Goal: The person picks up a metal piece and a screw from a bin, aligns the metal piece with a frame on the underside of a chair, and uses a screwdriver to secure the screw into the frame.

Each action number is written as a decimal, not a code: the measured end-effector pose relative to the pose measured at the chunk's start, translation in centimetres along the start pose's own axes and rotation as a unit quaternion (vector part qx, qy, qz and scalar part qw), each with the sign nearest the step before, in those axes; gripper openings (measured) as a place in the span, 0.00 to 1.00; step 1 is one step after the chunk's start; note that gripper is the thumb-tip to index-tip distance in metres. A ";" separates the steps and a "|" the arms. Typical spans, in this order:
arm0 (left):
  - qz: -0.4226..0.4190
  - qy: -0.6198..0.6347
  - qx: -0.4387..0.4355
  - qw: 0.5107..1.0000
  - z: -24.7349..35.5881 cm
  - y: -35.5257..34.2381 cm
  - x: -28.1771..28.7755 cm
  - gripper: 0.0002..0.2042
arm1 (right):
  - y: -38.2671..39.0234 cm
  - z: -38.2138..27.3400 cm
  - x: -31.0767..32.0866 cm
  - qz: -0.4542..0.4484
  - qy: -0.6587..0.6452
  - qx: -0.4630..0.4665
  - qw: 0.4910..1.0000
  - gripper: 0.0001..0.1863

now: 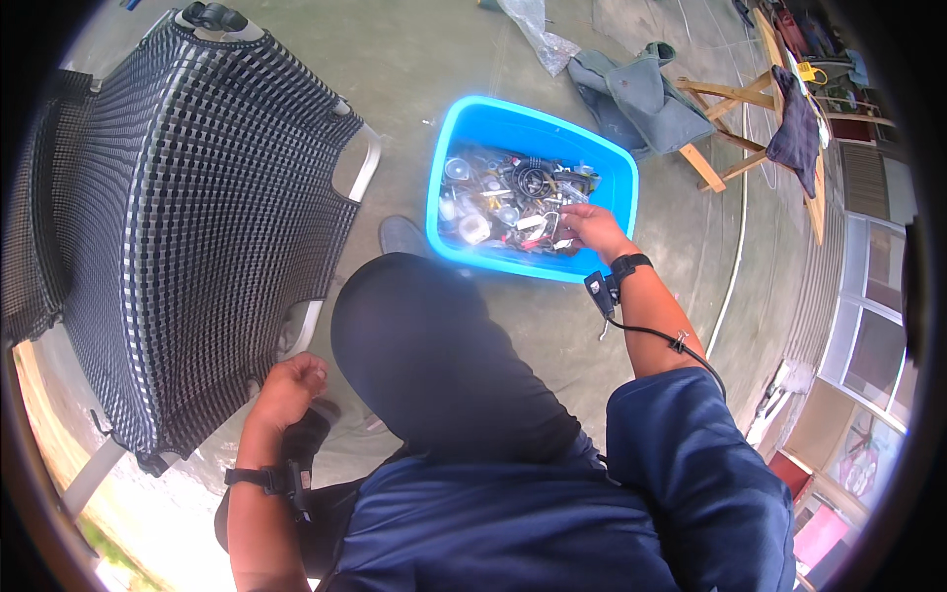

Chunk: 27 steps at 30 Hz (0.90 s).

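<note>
Mixed small items [508, 213] lie in a blue bin [538, 133], just left of the person's right hand [598, 229]; any pinch is unclear. The left hand [289, 390] is curled closed.

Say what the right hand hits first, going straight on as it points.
The right hand would probably meet the jumble of small items inside the blue bin; depth is unclear, so its fingertips may already touch them.
</note>
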<state>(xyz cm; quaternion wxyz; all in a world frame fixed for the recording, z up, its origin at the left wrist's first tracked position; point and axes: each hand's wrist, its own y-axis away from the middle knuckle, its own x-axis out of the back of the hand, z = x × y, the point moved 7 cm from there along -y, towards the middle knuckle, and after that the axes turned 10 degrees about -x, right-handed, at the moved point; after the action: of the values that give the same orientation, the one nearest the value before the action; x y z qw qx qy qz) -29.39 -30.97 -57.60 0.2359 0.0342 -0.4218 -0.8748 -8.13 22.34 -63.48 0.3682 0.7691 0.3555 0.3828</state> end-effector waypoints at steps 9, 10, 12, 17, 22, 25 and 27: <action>-0.018 -0.172 -0.083 0.981 3.8 -2.4 -1.8 0.10 | -3.8 -0.6 -1.7 -0.004 0.325 0.032 0.945 0.16; -0.017 -0.165 -0.094 0.982 2.7 -2.8 -1.8 0.10 | -4.0 -0.8 -2.2 0.002 0.378 0.048 0.925 0.17; -0.018 -0.143 -0.108 0.984 1.9 -3.2 -1.9 0.10 | -3.4 -2.4 -4.0 0.009 0.481 0.081 0.873 0.18; -0.040 -0.069 -0.047 0.996 2.6 -3.8 -2.2 0.08 | -6.7 -2.2 -6.4 0.014 0.641 0.147 0.753 0.20; -0.026 -0.084 -0.065 0.994 -0.1 -5.0 -1.5 0.06 | -10.8 0.0 -7.8 0.047 0.707 0.135 0.692 0.19; -0.033 -0.087 -0.052 0.994 0.8 -5.4 -1.4 0.05 | -10.2 -0.6 -8.6 0.037 0.731 0.161 0.662 0.18; -0.025 -0.037 -0.032 0.999 0.2 -5.5 -1.5 0.05 | -9.1 -1.5 -8.9 0.027 0.738 0.176 0.651 0.16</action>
<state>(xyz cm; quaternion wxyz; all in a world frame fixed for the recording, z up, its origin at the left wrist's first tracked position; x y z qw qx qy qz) -30.23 -27.28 -61.84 0.1997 0.0051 -0.4014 -0.8939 -15.88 19.71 -73.42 -0.1685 0.2928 0.5495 0.7642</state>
